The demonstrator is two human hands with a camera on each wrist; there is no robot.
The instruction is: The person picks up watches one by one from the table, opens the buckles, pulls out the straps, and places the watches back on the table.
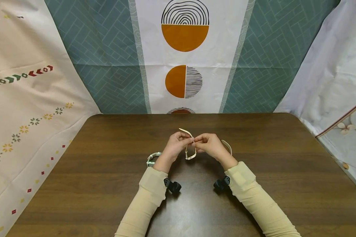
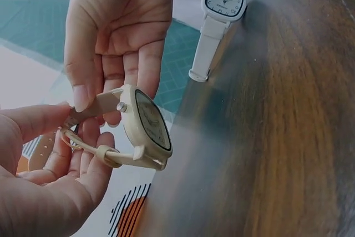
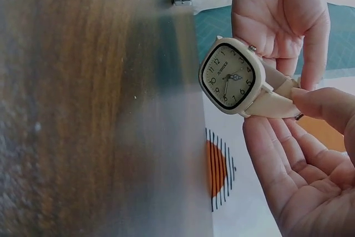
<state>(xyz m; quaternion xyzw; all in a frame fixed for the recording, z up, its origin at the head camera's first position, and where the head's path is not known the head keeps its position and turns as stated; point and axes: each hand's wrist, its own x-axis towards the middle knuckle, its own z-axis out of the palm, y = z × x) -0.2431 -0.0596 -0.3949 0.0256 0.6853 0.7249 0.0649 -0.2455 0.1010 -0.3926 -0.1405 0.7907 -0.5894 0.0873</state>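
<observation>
A cream wristwatch [image 1: 191,157] with a rounded-square face hangs between both hands above the table, its strap bent into a loop. My left hand [image 1: 174,146] pinches the strap near its buckle. The right hand [image 1: 211,144] pinches the strap too, its thumb close to the left thumb. In the left wrist view, the holed strap end [image 2: 40,154] sticks out by the left fingers, and a keeper loop [image 2: 108,156] sits on the strap. The watch dial [image 3: 228,76] shows in the right wrist view. Fingers partly hide the buckle.
A white watch [image 2: 224,1] lies on the table beyond the right hand. Beside the left wrist is a pale green watch [image 1: 152,159], partly covered by it. The brown wooden table [image 1: 92,184] meets a patterned cloth [image 1: 115,82] at the back, with light cloths at both sides.
</observation>
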